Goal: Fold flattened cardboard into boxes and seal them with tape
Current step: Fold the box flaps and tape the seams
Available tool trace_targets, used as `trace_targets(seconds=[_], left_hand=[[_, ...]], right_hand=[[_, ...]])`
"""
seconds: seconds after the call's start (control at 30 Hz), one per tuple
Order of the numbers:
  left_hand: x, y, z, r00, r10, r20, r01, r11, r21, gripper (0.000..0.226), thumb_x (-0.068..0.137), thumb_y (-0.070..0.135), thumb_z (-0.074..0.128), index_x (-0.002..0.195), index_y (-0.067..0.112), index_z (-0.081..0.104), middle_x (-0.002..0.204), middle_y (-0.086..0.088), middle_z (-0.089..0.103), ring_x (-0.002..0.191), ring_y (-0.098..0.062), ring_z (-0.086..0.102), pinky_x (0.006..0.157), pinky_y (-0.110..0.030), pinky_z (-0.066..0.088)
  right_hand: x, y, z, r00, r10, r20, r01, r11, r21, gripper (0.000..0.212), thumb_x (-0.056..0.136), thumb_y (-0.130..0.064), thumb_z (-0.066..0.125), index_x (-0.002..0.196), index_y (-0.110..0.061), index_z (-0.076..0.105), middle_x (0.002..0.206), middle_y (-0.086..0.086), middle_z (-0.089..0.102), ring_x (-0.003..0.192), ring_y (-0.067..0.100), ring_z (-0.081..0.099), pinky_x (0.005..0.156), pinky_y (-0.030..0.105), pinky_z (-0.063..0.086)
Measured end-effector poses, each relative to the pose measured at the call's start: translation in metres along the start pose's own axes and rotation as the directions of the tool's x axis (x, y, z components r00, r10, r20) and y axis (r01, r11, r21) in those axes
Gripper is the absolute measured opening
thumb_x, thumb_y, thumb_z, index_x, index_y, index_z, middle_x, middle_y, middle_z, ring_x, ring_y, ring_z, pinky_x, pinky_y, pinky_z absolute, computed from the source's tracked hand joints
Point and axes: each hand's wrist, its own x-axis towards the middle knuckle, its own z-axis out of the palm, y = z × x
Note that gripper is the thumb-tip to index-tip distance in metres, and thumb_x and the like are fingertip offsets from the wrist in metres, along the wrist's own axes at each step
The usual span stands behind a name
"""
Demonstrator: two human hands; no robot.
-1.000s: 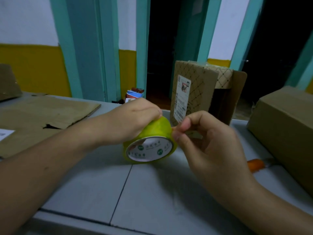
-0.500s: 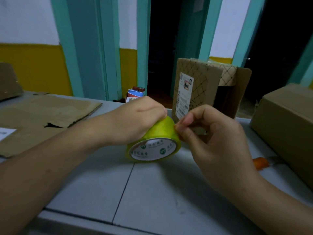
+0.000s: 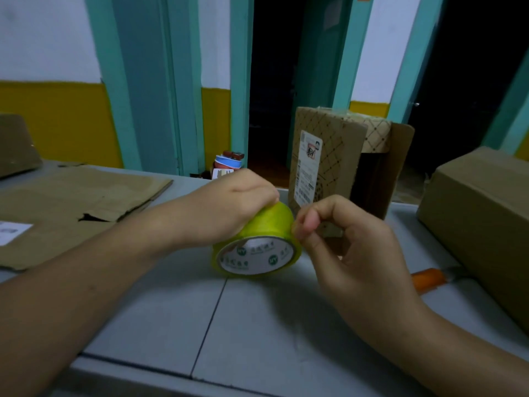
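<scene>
Barely anything has shifted: the left hand [image 3: 229,207] keeps its grip curled over the tape roll [image 3: 266,227], on edge on the desk [image 3: 171,325], and the right hand [image 3: 352,253] still pinches at its rim. I'd say the tape end isn't free yet, so sealing waits.

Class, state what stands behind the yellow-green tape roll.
Behind the tape roll stands a patterned cardboard box with a white label; the right hand hides part of its base.
</scene>
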Motion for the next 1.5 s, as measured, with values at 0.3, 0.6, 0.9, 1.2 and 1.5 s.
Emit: trace_targets(seconds=[0.3,0.6,0.9,1.2,1.5], left_hand=[[-0.002,-0.007,-0.003,0.997,0.004,0.071,-0.002,1.0,-0.025,0.02,0.111,0.021,0.043,0.103,0.03,0.058,0.105,0.032,0.044,0.097,0.032,0.037,0.093,0.002,0.028],[0.001,0.001,-0.004,0.999,0.005,0.047,0.0,0.994,-0.108,0.049,0.11,0.021,0.039,0.071,0.046,0.053,0.079,0.035,0.056,0.084,0.011,0.051,0.079,-0.007,0.035],[-0.002,0.014,-0.007,0.992,0.037,0.122,0.003,0.948,-0.318,0.036,0.101,0.033,0.041,0.069,0.022,0.054,0.066,0.018,0.05,0.069,0.001,0.051,0.066,-0.011,0.036],[-0.004,0.011,-0.007,0.984,0.01,0.176,0.068,0.9,-0.431,0.038,0.096,0.036,0.048,0.067,0.045,0.069,0.066,0.029,0.057,0.067,0.009,0.056,0.067,-0.018,0.042],[-0.003,0.005,-0.007,0.98,0.022,0.197,0.082,0.858,-0.507,0.034,0.095,0.034,0.053,0.067,0.043,0.071,0.067,0.027,0.057,0.066,0.005,0.055,0.067,-0.023,0.039]], right_hand=[[0.014,0.014,-0.005,0.992,0.052,-0.116,-0.032,0.986,0.166,0.015,0.095,-0.006,0.069,0.103,-0.019,0.068,0.095,-0.005,0.07,0.094,0.018,0.073,0.079,0.032,0.064],[0.017,0.015,-0.013,0.996,-0.087,-0.005,0.087,0.993,-0.086,0.017,0.091,-0.025,0.071,0.104,-0.021,0.081,0.1,-0.012,0.068,0.095,0.01,0.068,0.074,0.021,0.058],[0.027,0.012,-0.023,0.978,-0.041,0.203,0.036,0.999,0.028,0.007,0.09,-0.031,0.07,0.093,-0.025,0.072,0.097,-0.01,0.061,0.093,0.014,0.065,0.073,0.016,0.051],[0.025,0.019,-0.014,0.951,-0.146,0.271,0.172,0.983,-0.071,0.011,0.103,-0.029,0.052,0.095,-0.038,0.053,0.095,-0.019,0.047,0.088,0.01,0.053,0.072,0.013,0.039],[0.026,0.021,-0.013,0.922,-0.23,0.313,0.273,0.957,-0.102,0.01,0.106,-0.037,0.041,0.097,-0.041,0.043,0.098,-0.017,0.042,0.088,0.007,0.047,0.071,0.017,0.035]])
